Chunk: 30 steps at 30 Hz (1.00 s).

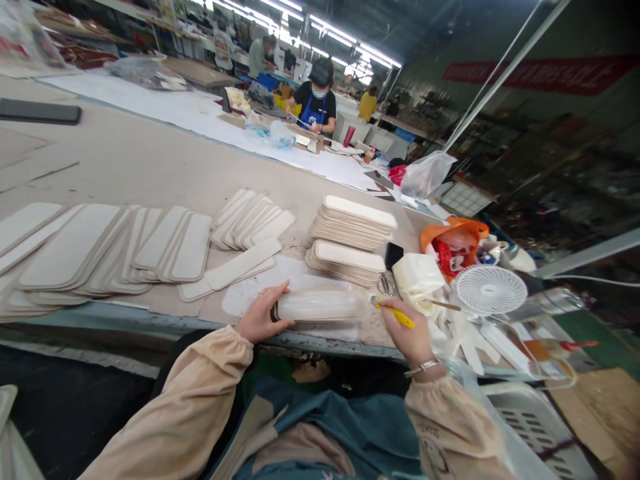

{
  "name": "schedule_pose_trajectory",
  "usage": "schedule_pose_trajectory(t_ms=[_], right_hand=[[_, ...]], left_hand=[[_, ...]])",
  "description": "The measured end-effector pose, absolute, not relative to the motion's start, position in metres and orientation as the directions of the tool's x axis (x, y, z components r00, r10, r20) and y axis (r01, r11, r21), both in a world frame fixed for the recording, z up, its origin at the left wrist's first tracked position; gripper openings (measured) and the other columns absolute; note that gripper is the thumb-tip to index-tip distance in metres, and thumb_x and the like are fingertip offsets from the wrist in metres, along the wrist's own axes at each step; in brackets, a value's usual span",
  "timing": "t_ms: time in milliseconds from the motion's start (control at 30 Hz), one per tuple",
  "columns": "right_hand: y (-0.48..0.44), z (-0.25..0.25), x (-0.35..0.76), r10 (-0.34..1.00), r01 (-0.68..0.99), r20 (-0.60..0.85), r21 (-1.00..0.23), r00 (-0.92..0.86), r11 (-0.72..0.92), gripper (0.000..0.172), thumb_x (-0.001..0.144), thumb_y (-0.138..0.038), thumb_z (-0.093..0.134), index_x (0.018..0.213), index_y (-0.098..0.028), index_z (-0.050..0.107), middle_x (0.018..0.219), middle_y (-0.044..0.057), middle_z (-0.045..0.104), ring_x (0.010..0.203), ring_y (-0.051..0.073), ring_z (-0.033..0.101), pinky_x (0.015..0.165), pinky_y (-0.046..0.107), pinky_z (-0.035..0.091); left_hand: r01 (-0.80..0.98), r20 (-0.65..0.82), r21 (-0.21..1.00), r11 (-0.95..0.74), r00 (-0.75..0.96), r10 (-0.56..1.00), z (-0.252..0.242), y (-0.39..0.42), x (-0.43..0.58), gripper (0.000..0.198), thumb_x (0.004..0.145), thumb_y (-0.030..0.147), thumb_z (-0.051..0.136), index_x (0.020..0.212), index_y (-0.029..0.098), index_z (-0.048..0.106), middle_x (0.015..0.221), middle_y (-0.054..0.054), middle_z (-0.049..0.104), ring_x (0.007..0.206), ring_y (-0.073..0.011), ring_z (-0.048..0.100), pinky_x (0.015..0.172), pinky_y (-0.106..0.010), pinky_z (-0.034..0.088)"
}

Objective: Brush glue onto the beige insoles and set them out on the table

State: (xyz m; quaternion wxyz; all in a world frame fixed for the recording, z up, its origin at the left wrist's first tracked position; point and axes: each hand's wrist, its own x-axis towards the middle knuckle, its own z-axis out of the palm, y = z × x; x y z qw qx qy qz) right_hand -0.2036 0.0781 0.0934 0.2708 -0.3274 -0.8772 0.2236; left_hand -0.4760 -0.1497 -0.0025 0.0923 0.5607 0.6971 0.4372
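Note:
On the paper sheet in front of me lies a small stack of long, rounded white pieces (317,305), its glossy top slightly blurred. My left hand (265,312) grips the stack's left end, thumb on the near side and fingers on the far side. Past the right end, my right hand (407,330) is closed around a yellow-handled tool (400,315) that looks like a brush. Its pale tip points left, just off the stack. Behind are two neat piles of similar pieces (357,215), with scissors (386,285) lying beside the nearer pile.
Fanned-out rounded pieces (90,247) cover the table at left. At right stand a white tub (420,273), a white fan (491,290) and an orange bag (453,233). The table's front edge (165,319) runs close to me. A co-worker (316,100) works across the table.

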Motion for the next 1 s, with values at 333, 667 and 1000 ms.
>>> schedule_pose_trajectory(t_ms=[333, 667, 1000], right_hand=[[-0.001, 0.087, -0.267, 0.284, 0.241, 0.283, -0.18, -0.916, 0.954, 0.013, 0.084, -0.016, 0.055, 0.084, -0.019, 0.067, 0.077, 0.005, 0.063, 0.08, 0.021, 0.057, 0.073, 0.03, 0.044], [0.037, 0.081, -0.224, 0.458, 0.444, 0.372, -0.126, -0.808, 0.887, 0.017, 0.085, -0.016, 0.052, 0.084, -0.019, 0.069, 0.078, 0.006, 0.066, 0.076, 0.022, 0.06, 0.07, 0.031, 0.043], [0.015, 0.085, -0.245, 0.401, 0.218, 0.457, -0.401, -0.794, 0.89, 0.019, 0.091, -0.018, 0.049, 0.096, -0.019, 0.067, 0.082, 0.005, 0.066, 0.081, 0.02, 0.059, 0.076, 0.031, 0.046]], left_hand=[[0.714, 0.392, 0.699, -0.032, -0.346, 0.852, -0.008, -0.15, -0.477, 0.088, 0.079, 0.038, 0.071, 0.152, 0.024, 0.025, 0.129, -0.012, 0.058, 0.119, -0.0301, 0.054, 0.103, -0.047, 0.044], [0.698, 0.372, 0.716, -0.019, -0.357, 0.857, -0.007, -0.149, -0.477, 0.088, 0.078, 0.038, 0.072, 0.151, 0.022, 0.026, 0.129, -0.013, 0.058, 0.119, -0.0307, 0.053, 0.104, -0.048, 0.044], [0.706, 0.382, 0.708, -0.02, -0.359, 0.852, -0.007, -0.151, -0.475, 0.087, 0.079, 0.039, 0.071, 0.151, 0.021, 0.025, 0.129, -0.013, 0.058, 0.119, -0.03, 0.054, 0.103, -0.048, 0.044]])
